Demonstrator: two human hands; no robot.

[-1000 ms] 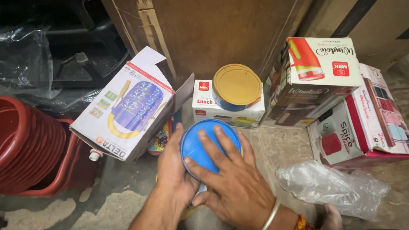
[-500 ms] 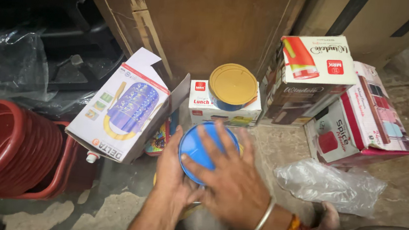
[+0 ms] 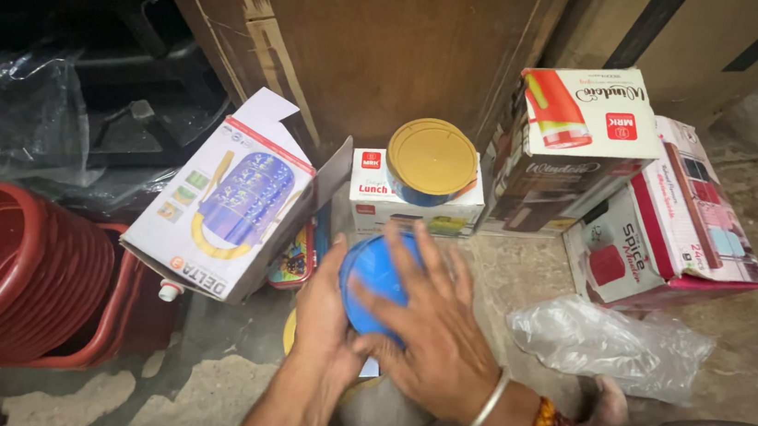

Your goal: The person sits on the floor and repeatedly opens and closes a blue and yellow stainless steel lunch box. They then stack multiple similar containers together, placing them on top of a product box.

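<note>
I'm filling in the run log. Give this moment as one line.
left hand: grips side of blue lid | right hand: palm pressed on it | yellow-lidded container: on box behind

Lidded container point(image 3: 431, 161) on small box point(image 3: 412, 205), behind round lid point(image 3: 376, 273); stacked tubs point(image 3: 8, 270) left, plastic bag point(image 3: 612, 342) right

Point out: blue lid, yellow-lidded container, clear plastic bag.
blue lid point(image 3: 373, 273), head view, bare top between the fingers.
yellow-lidded container point(image 3: 432, 156), head view, lid centre.
clear plastic bag point(image 3: 607, 342), head view, crumpled middle.
</note>
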